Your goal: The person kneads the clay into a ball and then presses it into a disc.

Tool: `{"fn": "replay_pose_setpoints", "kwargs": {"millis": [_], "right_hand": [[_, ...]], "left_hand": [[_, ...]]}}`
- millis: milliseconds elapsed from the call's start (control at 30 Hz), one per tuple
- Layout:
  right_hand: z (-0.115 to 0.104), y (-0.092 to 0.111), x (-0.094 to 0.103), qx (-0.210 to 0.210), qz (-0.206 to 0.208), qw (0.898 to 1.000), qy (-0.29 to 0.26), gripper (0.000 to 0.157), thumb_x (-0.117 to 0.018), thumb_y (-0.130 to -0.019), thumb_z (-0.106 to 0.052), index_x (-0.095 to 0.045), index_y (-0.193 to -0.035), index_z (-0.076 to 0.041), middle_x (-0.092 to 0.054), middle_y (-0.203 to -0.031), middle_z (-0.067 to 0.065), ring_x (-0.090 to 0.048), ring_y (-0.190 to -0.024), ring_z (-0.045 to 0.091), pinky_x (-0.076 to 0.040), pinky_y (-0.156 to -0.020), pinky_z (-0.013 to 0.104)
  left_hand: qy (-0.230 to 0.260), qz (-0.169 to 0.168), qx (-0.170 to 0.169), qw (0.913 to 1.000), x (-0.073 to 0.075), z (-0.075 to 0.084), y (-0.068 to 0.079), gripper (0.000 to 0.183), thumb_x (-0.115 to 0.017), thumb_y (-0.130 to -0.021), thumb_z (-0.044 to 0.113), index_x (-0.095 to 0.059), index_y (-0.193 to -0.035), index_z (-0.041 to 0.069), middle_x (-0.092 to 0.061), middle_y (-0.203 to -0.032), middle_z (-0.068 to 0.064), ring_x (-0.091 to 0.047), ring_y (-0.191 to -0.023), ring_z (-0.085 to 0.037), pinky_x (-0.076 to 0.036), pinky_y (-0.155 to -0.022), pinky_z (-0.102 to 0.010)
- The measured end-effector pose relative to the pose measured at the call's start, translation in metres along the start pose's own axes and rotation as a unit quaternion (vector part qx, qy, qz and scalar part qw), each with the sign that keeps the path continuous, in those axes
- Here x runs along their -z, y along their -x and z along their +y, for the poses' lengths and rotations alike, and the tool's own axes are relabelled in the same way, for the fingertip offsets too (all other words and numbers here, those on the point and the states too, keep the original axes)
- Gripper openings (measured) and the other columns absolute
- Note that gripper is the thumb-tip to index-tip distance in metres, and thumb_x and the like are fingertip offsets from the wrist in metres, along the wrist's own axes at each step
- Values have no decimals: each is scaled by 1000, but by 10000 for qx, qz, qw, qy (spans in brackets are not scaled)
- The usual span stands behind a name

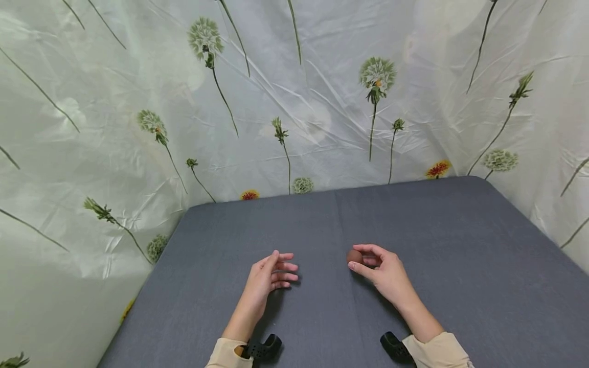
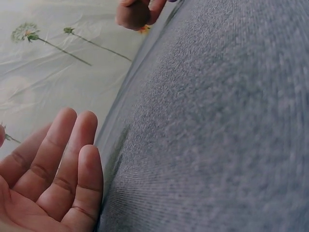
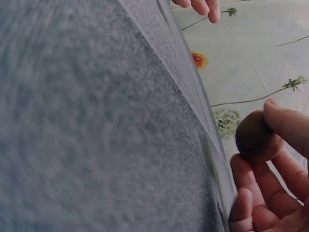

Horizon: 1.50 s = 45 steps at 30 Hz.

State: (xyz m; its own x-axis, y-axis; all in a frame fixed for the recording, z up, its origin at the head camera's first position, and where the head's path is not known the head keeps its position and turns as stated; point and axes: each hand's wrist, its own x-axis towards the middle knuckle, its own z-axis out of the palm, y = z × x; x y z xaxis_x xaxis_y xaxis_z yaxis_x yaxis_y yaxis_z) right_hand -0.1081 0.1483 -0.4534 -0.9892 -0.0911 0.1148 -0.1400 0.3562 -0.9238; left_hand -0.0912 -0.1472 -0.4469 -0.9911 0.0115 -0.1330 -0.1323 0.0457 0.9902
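A small brown ball (image 1: 354, 257) is pinched between the thumb and fingers of my right hand (image 1: 385, 271), close over the grey cloth surface right of the middle. In the right wrist view the ball (image 3: 254, 137) looks smooth and round, with the thumb on top and the fingertips beneath. My left hand (image 1: 269, 276) is to the left of it, palm turned inward, its fingers loosely extended with nothing in them. The left wrist view shows these fingers (image 2: 65, 169) relaxed and slightly spread, the ball (image 2: 133, 14) at the top edge.
A dark grey cloth (image 1: 285, 225) covers the table, with a faint crease running down its middle. Behind and at both sides hangs a pale curtain (image 1: 322, 102) printed with dandelions and orange flowers. Black wrist cameras (image 1: 268, 348) sit at both cuffs.
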Motion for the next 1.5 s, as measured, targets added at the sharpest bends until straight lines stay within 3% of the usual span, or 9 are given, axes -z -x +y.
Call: {"fn": "replay_pose_setpoints", "kwargs": {"millis": [433,633,900,1267,1500], "right_hand": [[2,0,1,-138,59,9992,359,42,-87,-92,-15,-75,-131,-7,-78,-125,14,-75,-115,30,-56,-92,28],[2,0,3,-71,104,9973,721,40,-88,-91,-14,-76,-128,-7,-79,-122,13,-75,-112,29,-55,-94,35],[2,-1,7,-277,-11,9965,786,38,-87,-91,-12,-75,-127,-6,-77,-126,15,-75,-113,30,-55,-88,27],[-1,0,12,-431,-269,9947,891,41,-85,-90,-11,-71,-128,-3,-74,-129,17,-73,-117,32,-58,-95,43],[-3,0,17,-305,-256,9937,1049,44,-89,-89,-16,-73,-127,-4,-76,-124,16,-74,-110,29,-56,-89,35]], "left_hand": [[-42,-13,25,10000,4,-1,-1,63,-43,-116,51,-67,-139,-3,-81,-105,-4,-77,-89,-13,-60,-79,-28],[-58,7,25,10000,3,0,-1,57,-40,-118,43,-67,-139,-2,-81,-105,-5,-77,-89,-13,-60,-79,-28],[-44,16,-22,10000,4,-1,0,54,-38,-119,38,-67,-138,-3,-81,-105,-5,-77,-89,-14,-60,-79,-28],[6,165,-7,9999,10,3,2,58,-43,-117,45,-67,-140,-2,-81,-106,-7,-78,-88,-14,-60,-79,-29],[98,332,-210,9992,7,9,5,54,-43,-118,39,-67,-139,-4,-80,-107,-7,-78,-88,-14,-60,-79,-29]]}}
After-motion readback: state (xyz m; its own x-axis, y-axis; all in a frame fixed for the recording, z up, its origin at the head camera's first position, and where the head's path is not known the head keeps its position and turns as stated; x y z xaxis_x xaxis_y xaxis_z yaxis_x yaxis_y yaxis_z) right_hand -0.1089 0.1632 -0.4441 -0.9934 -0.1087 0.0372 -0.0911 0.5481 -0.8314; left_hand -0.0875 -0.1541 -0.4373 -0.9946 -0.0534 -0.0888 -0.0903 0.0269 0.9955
